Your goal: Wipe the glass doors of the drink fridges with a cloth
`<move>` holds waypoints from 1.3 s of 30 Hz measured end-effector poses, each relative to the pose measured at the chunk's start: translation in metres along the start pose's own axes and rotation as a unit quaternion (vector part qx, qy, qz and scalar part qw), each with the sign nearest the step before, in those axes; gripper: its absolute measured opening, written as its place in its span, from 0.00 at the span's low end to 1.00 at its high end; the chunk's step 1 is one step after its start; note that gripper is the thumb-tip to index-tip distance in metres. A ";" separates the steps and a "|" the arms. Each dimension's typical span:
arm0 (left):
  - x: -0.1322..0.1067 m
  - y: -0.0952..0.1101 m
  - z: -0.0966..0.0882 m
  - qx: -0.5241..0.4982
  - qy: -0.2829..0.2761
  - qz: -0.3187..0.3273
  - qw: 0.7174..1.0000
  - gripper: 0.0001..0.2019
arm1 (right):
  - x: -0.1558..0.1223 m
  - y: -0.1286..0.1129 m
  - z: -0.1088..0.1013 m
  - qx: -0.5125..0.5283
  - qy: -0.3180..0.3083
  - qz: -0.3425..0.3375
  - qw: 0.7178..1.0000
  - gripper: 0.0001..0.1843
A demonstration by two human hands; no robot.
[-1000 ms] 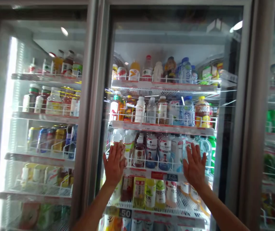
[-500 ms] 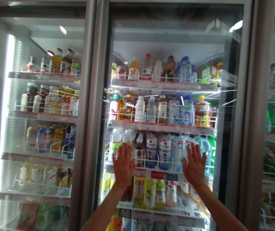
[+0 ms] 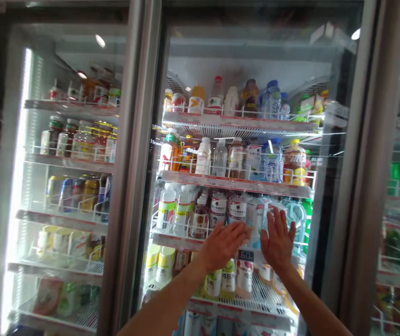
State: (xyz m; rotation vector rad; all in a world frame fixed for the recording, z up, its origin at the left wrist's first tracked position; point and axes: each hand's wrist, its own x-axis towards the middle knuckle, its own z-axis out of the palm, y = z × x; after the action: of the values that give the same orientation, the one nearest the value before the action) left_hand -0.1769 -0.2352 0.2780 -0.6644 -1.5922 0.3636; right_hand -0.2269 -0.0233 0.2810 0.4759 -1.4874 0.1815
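The middle cooler's glass door (image 3: 242,51) is set between two metal frames, and both bare hands are raised before its lower half. The left hand (image 3: 222,245) is held open and slanted, its fingers stretched toward the right and lying close together; a pale patch is seen at its fingertips, too blurred to be named. The right hand (image 3: 277,242) is held flat and nearly upright, palm toward the glass, with the fingers slightly spread and the thumb set apart. Whether the palms are pressed to the pane or held just off it cannot be told. Between the hands — just below the left fingertips — a dark price tag (image 3: 246,255) is seen. Behind the glass, bottles are lined up on the shelves (image 3: 263,187): a red-capped bottle (image 3: 216,97) on the top one, a yellow-capped bottle (image 3: 293,161) on the next, and pale bottles (image 3: 166,210) farther left, above the left forearm. In the left cooler, cans (image 3: 90,193) are lit by a bright strip (image 3: 21,163).
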 end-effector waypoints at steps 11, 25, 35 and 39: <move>-0.003 -0.003 -0.003 0.026 0.047 -0.182 0.982 0.22 | -0.001 -0.006 -0.014 0.032 -0.027 -0.013 0.999 0.34; 0.011 0.050 0.018 -0.002 0.019 -0.103 0.994 0.22 | -0.055 0.021 -0.051 0.000 -0.075 -0.003 0.997 0.32; 0.066 0.069 0.038 -0.033 0.009 -0.070 0.997 0.21 | -0.073 0.053 -0.059 -0.029 -0.070 0.066 0.995 0.32; 0.041 0.095 0.034 -0.079 -0.046 0.074 0.993 0.21 | -0.079 0.056 -0.069 -0.034 -0.077 0.067 0.994 0.31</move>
State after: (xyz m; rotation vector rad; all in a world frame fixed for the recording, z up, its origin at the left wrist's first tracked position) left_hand -0.1920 -0.1311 0.2499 -0.9013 -1.6768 0.3842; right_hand -0.1937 0.0688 0.2135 0.3406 -1.6726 0.2023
